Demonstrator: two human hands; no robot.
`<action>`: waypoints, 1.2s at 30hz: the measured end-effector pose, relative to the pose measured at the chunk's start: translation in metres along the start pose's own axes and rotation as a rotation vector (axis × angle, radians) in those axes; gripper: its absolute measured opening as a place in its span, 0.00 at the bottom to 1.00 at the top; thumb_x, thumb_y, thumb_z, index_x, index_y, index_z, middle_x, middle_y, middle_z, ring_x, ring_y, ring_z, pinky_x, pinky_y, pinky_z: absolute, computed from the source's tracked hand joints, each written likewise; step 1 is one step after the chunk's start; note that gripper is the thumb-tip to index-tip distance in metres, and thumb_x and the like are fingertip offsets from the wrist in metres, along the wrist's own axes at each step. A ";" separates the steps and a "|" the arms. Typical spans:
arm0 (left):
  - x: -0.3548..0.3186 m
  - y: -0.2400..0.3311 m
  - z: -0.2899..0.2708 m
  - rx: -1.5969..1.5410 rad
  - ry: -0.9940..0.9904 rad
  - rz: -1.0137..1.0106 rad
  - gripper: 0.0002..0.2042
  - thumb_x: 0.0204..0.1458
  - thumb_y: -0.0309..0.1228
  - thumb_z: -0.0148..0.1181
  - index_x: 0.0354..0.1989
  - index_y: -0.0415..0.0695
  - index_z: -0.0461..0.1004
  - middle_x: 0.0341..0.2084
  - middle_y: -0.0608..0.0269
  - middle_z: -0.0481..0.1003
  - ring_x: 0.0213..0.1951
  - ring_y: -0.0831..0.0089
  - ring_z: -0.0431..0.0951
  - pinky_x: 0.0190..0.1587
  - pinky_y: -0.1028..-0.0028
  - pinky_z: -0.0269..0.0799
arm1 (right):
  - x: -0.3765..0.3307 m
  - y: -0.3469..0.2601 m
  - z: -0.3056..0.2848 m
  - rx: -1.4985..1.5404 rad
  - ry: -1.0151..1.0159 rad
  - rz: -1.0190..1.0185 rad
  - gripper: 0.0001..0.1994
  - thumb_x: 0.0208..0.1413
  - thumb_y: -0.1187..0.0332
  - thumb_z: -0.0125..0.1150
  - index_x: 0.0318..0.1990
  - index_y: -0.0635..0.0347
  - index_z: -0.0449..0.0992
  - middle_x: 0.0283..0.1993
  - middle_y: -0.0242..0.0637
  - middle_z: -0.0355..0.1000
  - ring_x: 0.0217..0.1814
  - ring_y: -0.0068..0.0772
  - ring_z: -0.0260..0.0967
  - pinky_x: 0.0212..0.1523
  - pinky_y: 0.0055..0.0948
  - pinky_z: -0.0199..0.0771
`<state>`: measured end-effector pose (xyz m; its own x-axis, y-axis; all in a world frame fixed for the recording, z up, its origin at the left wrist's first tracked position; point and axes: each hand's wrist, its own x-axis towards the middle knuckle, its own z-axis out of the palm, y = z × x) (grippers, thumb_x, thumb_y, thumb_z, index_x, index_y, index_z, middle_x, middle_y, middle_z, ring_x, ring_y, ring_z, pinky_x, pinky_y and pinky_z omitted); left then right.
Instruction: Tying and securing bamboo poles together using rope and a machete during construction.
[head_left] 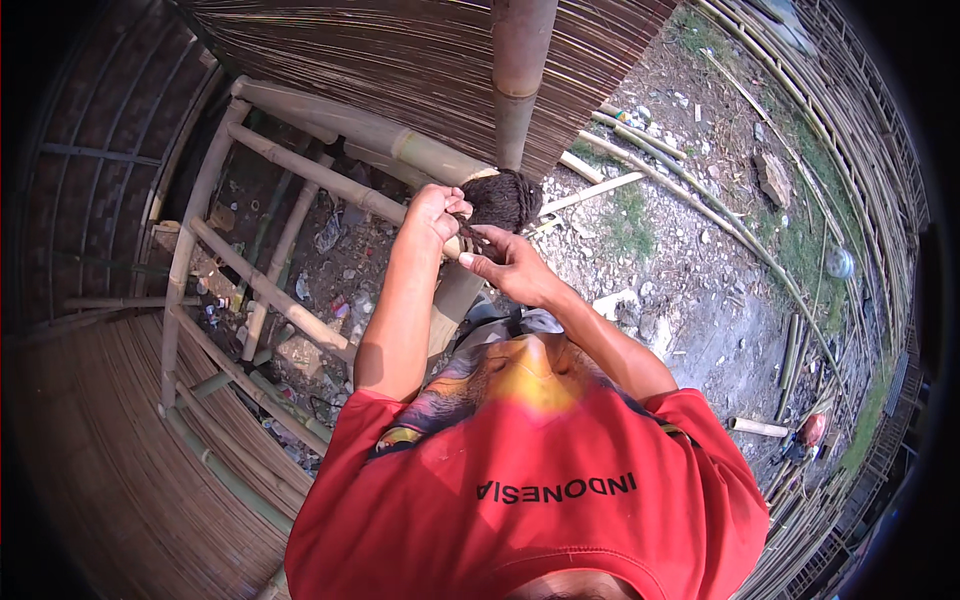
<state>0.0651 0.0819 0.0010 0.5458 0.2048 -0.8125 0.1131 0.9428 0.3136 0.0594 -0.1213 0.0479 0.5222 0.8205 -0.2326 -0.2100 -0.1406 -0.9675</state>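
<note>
Left hand (pixel 437 213) closed, its curled fingers gripping strands of dark brown, fibrous cord (pixel 503 200) — most of it a thick, rounded bundle just beyond the hands, beside a tan, upright bamboo pole (pixel 517 75). Right hand (pixel 490 255) bends thumb and fingers around the strands (whether it grips, I cannot tell) — near the end of a tan, round bamboo rail (pixel 320 176).

Fisheye head cam, L of pair, down-view, close abv shirt (pixel 545 440).
</note>
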 end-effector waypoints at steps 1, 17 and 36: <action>-0.001 0.003 -0.002 -0.008 -0.017 -0.031 0.10 0.59 0.16 0.42 0.26 0.36 0.65 0.18 0.65 0.61 0.12 0.77 0.52 0.20 0.73 0.58 | -0.009 0.002 0.004 0.077 0.012 0.048 0.30 0.64 0.62 0.69 0.69 0.65 0.66 0.36 0.25 0.72 0.32 0.13 0.61 0.30 0.20 0.63; -0.004 -0.001 0.002 -0.116 -0.006 -0.054 0.06 0.57 0.12 0.40 0.30 0.34 0.62 0.21 0.60 0.62 0.13 0.76 0.54 0.22 0.75 0.58 | -0.153 -0.167 -0.071 -0.875 0.224 0.025 0.12 0.58 0.61 0.69 0.41 0.60 0.82 0.28 0.48 0.77 0.29 0.56 0.75 0.29 0.45 0.71; -0.018 -0.003 -0.036 0.100 -0.141 -0.054 0.08 0.65 0.28 0.56 0.38 0.36 0.69 0.21 0.68 0.67 0.15 0.82 0.53 0.20 0.80 0.53 | -0.240 -0.258 -0.139 -1.002 0.393 -0.057 0.31 0.43 0.52 0.81 0.48 0.68 0.82 0.16 0.32 0.65 0.16 0.20 0.58 0.20 0.26 0.52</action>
<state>0.0248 0.0853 -0.0031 0.6466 0.1096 -0.7549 0.2235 0.9190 0.3249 0.1026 -0.3592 0.3397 0.7761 0.6300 -0.0274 0.5024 -0.6439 -0.5770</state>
